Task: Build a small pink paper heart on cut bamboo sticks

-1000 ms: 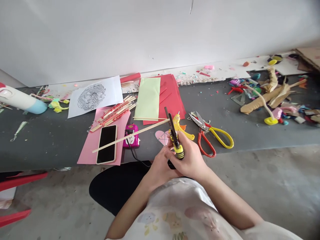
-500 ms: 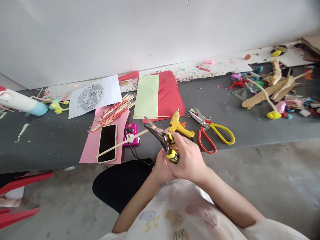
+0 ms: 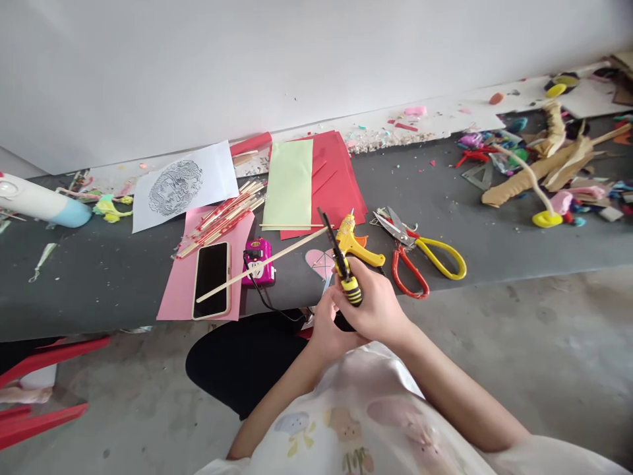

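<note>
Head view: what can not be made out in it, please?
In the head view:
Left hand: some fingers, hidden behind the right hand.
Yellow-black tool: part of its handles, covered by that hand.
Bottle: one end, cut off by the left edge.
Purple box: any lettering, too small to read.

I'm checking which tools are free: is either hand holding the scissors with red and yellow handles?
No, those scissors lie on the table, while the right hand grips a yellow-and-black tool.
</note>
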`<state>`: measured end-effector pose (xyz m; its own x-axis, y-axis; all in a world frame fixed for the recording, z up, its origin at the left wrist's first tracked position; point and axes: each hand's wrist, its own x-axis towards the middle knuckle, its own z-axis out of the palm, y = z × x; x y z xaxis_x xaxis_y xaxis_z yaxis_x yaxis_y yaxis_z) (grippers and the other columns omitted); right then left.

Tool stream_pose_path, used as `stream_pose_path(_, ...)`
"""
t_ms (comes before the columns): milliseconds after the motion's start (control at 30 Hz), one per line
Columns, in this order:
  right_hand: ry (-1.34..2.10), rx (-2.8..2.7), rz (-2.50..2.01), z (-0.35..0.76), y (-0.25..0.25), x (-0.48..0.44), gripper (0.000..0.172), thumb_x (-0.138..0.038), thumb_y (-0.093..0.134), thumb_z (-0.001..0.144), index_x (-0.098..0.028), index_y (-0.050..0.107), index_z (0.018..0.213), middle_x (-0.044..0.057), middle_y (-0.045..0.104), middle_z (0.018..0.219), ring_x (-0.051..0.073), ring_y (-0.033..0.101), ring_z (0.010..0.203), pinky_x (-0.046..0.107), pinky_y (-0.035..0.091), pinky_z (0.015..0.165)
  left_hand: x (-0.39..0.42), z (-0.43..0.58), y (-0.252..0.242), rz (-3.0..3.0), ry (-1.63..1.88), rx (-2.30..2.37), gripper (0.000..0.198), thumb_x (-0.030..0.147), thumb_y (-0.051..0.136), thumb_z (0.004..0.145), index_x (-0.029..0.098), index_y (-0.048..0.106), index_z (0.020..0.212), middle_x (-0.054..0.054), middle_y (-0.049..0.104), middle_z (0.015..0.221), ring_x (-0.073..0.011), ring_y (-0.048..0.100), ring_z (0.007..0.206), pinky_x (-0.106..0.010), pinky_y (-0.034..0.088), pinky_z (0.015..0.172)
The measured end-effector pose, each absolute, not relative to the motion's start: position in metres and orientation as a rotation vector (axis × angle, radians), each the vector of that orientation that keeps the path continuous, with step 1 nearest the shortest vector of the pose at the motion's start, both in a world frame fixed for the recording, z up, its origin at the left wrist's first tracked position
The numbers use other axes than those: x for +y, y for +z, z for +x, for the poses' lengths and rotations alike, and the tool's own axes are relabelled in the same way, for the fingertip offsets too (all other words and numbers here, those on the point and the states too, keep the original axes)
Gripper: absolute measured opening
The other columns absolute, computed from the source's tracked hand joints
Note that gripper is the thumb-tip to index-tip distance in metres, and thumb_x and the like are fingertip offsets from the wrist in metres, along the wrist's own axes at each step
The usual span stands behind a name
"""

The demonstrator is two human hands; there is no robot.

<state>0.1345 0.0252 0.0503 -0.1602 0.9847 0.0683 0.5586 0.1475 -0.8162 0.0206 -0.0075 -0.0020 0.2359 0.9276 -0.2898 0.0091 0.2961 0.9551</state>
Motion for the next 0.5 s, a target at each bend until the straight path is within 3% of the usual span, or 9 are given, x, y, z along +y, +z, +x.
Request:
stream_pose_path(167,1.251,-1.55,-1.421,0.1412,0.0491,0.0296,0.022,-0.036,0.063,0.082,-0.022,0.055,0.098,0.002,0.069,0.081,0.019,0.066,0.07,0.033,0.051,0.067,-0.0088,0.0205,0.0058,1.152,0.939,1.106,0.087,0.033,0.086,0.06,0.02,0.046,0.136,-0.012,0.058,0.135,-0.0278,0.058,0.118,-0.038,0.051,0.095)
stream_pose_path(300,1.505,-1.372,-1.323,0.142,0.053,0.0295,0.029,-0.038,0.066,0.08,-0.021,0.055,0.102,0.001,0.068,0.087,0.015,0.063,0.06,0.032,0.053,0.062,-0.0097,0.0197,0.008,1.223,0.885,1.251,0.072,0.033,0.087,0.06,0.019,0.054,0.123,-0.008,0.065,0.116,-0.0223,0.063,0.097,-0.032,0.051,0.076)
stream_pose_path(400,1.583,-1.297,-1.314,0.1407,0.0539,0.0286,0.034,-0.035,0.07,0.076,-0.022,0.055,0.103,0.002,0.068,0.094,0.015,0.064,0.063,0.031,0.055,0.061,-0.0111,0.0192,0.0074,1.24,0.825,1.39,0.06,0.037,0.087,0.058,0.018,0.059,0.108,-0.006,0.066,0.102,-0.0191,0.06,0.085,-0.029,0.046,0.066)
stream_pose_path(500,1.598,-1.248,-1.314,0.1376,0.051,0.0279,0.033,-0.034,0.072,0.075,-0.022,0.054,0.1,-0.001,0.066,0.082,0.015,0.063,0.059,0.032,0.054,0.059,-0.0121,0.0191,0.0068,1.244,0.797,1.442,0.058,0.037,0.087,0.055,0.018,0.06,0.103,-0.003,0.064,0.094,-0.0134,0.054,0.074,-0.026,0.042,0.061)
